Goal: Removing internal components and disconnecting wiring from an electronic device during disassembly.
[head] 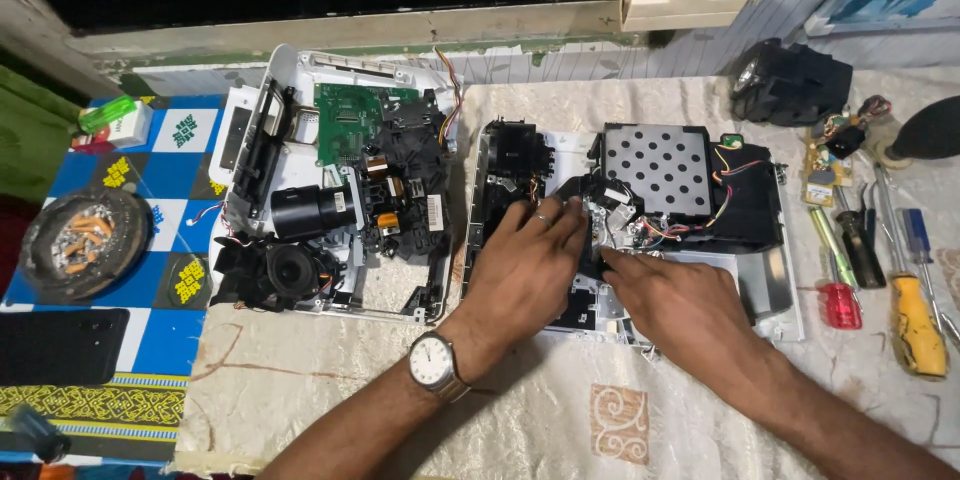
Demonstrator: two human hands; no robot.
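Note:
Two opened white projector housings lie on a cream cloth. The right housing (780, 290) holds black parts, coloured wires and a perforated metal plate (660, 168). My left hand (525, 265), with a ring and a wristwatch (435, 362), presses fingers on a black part (575, 190) in the middle of that housing. My right hand (670, 305) rests beside it, fingertips touching the metal bracket with wires (625, 230). What the fingers pinch is hidden. The left housing (250, 110) shows a green circuit board (345, 120) and a black lens barrel (305, 212).
Screwdrivers with yellow (918, 325), red (838, 300) and blue (915, 235) handles lie at the right. A black lamp module (795, 85) sits at the back right. On the blue patterned cloth at left are an ashtray (85, 240), a black phone (60, 345) and a green lighter (105, 113).

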